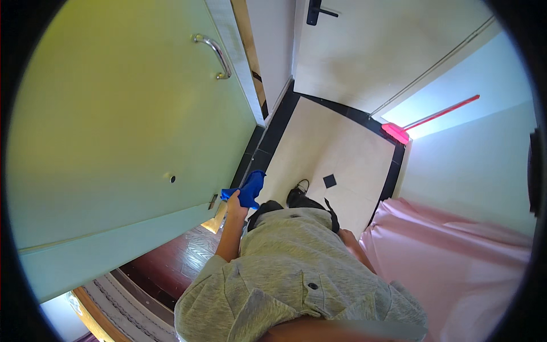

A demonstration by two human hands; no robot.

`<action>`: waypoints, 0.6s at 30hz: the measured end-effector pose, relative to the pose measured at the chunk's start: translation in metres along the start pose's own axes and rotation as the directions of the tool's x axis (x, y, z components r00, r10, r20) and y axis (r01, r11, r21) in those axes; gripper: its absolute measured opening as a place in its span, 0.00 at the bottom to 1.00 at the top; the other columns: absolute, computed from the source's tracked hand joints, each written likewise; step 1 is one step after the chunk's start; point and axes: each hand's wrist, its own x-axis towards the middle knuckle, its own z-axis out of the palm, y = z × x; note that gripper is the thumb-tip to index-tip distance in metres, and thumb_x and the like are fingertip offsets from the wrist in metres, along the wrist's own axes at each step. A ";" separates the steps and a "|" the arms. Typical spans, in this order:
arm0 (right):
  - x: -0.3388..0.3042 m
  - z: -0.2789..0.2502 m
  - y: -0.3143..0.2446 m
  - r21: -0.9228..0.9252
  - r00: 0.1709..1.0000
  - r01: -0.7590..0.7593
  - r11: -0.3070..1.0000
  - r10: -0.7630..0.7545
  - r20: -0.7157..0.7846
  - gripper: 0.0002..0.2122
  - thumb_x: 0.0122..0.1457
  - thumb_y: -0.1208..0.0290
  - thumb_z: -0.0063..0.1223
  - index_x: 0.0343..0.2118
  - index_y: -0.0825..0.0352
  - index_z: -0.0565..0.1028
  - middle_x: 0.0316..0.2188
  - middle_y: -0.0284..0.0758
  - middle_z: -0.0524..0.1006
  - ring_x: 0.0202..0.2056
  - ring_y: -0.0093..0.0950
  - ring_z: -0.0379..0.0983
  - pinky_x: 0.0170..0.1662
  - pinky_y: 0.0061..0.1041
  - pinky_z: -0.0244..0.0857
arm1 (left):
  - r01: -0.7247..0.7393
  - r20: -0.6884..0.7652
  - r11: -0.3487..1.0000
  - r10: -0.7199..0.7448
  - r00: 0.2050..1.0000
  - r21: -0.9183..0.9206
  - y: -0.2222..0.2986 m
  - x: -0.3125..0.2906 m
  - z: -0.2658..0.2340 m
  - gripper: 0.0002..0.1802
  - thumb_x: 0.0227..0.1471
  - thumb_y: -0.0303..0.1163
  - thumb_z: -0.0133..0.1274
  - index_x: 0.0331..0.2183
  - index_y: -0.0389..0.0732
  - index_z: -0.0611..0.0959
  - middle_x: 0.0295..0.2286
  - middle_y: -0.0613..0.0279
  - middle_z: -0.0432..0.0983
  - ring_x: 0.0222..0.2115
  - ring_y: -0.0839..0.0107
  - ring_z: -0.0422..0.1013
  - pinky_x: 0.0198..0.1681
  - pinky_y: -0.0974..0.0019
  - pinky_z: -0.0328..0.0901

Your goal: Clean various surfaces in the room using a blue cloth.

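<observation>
A bright blue cloth (251, 189) hangs crumpled from my left hand (235, 206), whose fingers are closed round one end of it. Hand and cloth are beside the lower edge of a pale green door (114, 114), close to its hinge-like metal plate (213, 201). At my right side, my right hand (348, 237) hangs low by my hip. Its fingers are mostly hidden by my shirt and body, so what it holds, if anything, does not show.
A chrome handle (217, 56) sticks out from the green door. Ahead stands a cream door (393, 51) with a black lever (322, 11). A pink broom (396, 133) leans in the corner. Pink fabric (444, 251) drapes at right. Pale tiles (342, 137) have dark borders.
</observation>
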 end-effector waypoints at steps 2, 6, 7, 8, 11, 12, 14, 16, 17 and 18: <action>0.024 -0.016 -0.011 -0.318 0.994 0.075 0.945 -0.097 -0.053 0.21 0.52 0.51 0.50 0.31 0.70 0.78 0.26 0.39 0.77 0.28 0.29 0.73 0.34 0.27 0.65 | -0.041 0.038 0.999 0.040 0.998 0.017 -0.006 0.008 0.023 0.21 0.54 0.33 0.46 0.49 0.36 0.67 0.49 0.47 0.66 0.50 0.51 0.65 0.55 0.44 0.58; 0.038 -0.032 -0.039 -0.070 0.997 0.042 0.997 -0.038 0.065 0.24 0.53 0.50 0.51 0.35 0.73 0.77 0.29 0.41 0.78 0.29 0.30 0.74 0.35 0.28 0.67 | -0.030 0.120 1.000 0.030 0.992 0.005 -0.014 0.027 0.041 0.21 0.54 0.30 0.46 0.49 0.34 0.66 0.48 0.47 0.67 0.48 0.52 0.66 0.53 0.48 0.61; 0.043 -0.035 -0.049 -0.007 0.995 0.031 0.999 -0.030 0.091 0.25 0.53 0.50 0.51 0.35 0.74 0.77 0.30 0.41 0.78 0.29 0.30 0.75 0.35 0.28 0.67 | 0.009 0.131 1.000 -0.005 0.991 -0.022 -0.016 0.029 0.049 0.21 0.54 0.30 0.46 0.49 0.34 0.66 0.48 0.47 0.67 0.48 0.53 0.66 0.54 0.48 0.61; 0.047 -0.037 -0.065 0.052 0.992 0.020 0.998 -0.027 0.121 0.25 0.53 0.50 0.51 0.36 0.75 0.77 0.31 0.42 0.78 0.29 0.30 0.75 0.35 0.28 0.67 | 0.007 0.134 1.000 -0.003 0.991 -0.028 -0.018 0.030 0.055 0.21 0.54 0.30 0.46 0.49 0.34 0.66 0.48 0.47 0.67 0.48 0.53 0.66 0.54 0.48 0.61; 0.031 -0.046 -0.105 0.051 0.995 -0.065 0.997 0.061 0.080 0.21 0.54 0.54 0.48 0.35 0.71 0.78 0.28 0.37 0.78 0.29 0.26 0.71 0.34 0.27 0.65 | -0.012 0.137 1.000 0.015 0.990 -0.021 -0.017 0.030 0.074 0.21 0.54 0.30 0.47 0.49 0.34 0.66 0.47 0.48 0.67 0.48 0.53 0.66 0.54 0.48 0.60; 0.032 -0.051 -0.108 0.086 0.997 -0.051 0.995 0.045 0.069 0.21 0.54 0.53 0.49 0.35 0.71 0.78 0.28 0.36 0.78 0.28 0.25 0.71 0.33 0.27 0.65 | 0.013 0.101 1.000 -0.010 0.995 -0.025 -0.015 0.022 0.089 0.21 0.53 0.30 0.47 0.49 0.34 0.66 0.47 0.47 0.68 0.48 0.53 0.66 0.54 0.48 0.60; 0.034 -0.060 -0.111 0.148 0.995 -0.072 0.986 0.061 0.077 0.20 0.54 0.54 0.48 0.34 0.70 0.79 0.27 0.35 0.78 0.27 0.24 0.71 0.32 0.26 0.64 | 0.032 0.068 0.999 -0.030 0.997 -0.034 -0.007 0.015 0.111 0.21 0.53 0.30 0.47 0.48 0.34 0.66 0.47 0.47 0.68 0.48 0.53 0.67 0.54 0.48 0.60; 0.050 -0.071 -0.105 0.108 0.988 -0.114 0.988 0.101 0.120 0.20 0.54 0.54 0.48 0.35 0.68 0.79 0.27 0.33 0.78 0.27 0.23 0.71 0.31 0.25 0.64 | 0.018 0.116 1.000 -0.019 0.993 0.004 0.000 0.019 0.131 0.20 0.52 0.29 0.48 0.47 0.33 0.67 0.45 0.47 0.69 0.46 0.53 0.68 0.51 0.49 0.63; 0.045 -0.073 -0.127 0.151 0.977 -0.200 0.968 0.187 0.098 0.20 0.53 0.58 0.53 0.39 0.73 0.76 0.31 0.37 0.79 0.28 0.26 0.75 0.33 0.25 0.68 | 0.012 0.111 1.000 -0.012 0.994 -0.003 0.003 0.024 0.137 0.20 0.52 0.29 0.48 0.47 0.33 0.67 0.45 0.47 0.69 0.46 0.53 0.68 0.51 0.49 0.63; 0.044 -0.076 -0.144 0.149 0.978 -0.198 0.969 0.185 0.096 0.20 0.53 0.58 0.53 0.39 0.73 0.76 0.31 0.37 0.79 0.28 0.26 0.75 0.33 0.25 0.68 | -0.015 0.112 0.999 0.012 0.994 0.030 0.007 0.028 0.150 0.20 0.52 0.28 0.49 0.46 0.33 0.67 0.43 0.48 0.70 0.44 0.54 0.69 0.49 0.50 0.64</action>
